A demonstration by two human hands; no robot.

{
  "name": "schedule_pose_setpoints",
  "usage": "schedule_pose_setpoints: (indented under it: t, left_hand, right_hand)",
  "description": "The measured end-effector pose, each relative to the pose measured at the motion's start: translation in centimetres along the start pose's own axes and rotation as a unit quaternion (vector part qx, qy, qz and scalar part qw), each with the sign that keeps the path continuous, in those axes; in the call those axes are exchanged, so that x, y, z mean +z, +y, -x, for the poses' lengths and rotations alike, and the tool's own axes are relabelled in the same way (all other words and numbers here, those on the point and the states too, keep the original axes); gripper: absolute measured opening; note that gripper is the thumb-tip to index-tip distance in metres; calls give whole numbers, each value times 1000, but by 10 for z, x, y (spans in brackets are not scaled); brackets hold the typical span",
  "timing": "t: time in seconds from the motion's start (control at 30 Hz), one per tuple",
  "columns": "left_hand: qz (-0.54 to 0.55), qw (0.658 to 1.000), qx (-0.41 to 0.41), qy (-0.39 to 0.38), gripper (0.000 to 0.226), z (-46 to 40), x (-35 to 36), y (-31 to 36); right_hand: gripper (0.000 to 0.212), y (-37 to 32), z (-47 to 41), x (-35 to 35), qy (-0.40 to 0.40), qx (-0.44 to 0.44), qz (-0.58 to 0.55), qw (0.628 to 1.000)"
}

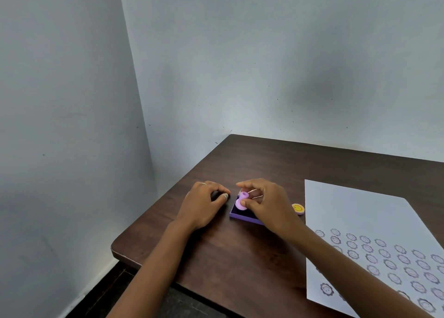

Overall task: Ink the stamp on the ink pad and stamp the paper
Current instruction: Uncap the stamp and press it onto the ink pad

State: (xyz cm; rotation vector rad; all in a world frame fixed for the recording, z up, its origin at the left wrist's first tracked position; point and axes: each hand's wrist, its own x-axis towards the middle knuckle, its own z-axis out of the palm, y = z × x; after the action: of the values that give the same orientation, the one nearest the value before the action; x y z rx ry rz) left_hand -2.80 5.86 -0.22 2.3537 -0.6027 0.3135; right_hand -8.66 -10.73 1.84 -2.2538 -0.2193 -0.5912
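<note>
A small lilac stamp stands base-down inside the purple ink pad box near the middle of the table. My right hand pinches the stamp from the right with thumb and fingers. My left hand rests on the table just left of the box, fingers curled, thumb tip close to the box's corner; whether it touches the box I cannot tell. The white paper lies at the right, its near part covered with several rows of round flower-face prints.
A small yellow and pink round piece lies between the ink pad and the paper's left edge. The dark wooden table stands in a wall corner; its left edge and rounded near-left corner drop off to a dark floor.
</note>
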Motion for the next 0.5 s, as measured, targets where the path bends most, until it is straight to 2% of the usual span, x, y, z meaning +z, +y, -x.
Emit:
schedule_pose_setpoints:
  t: [0.5]
  left_hand:
    - [-13,1000,1,1,20,-2,1,-2]
  right_hand:
    - [24,2,-9,3,18,-14,13,1000]
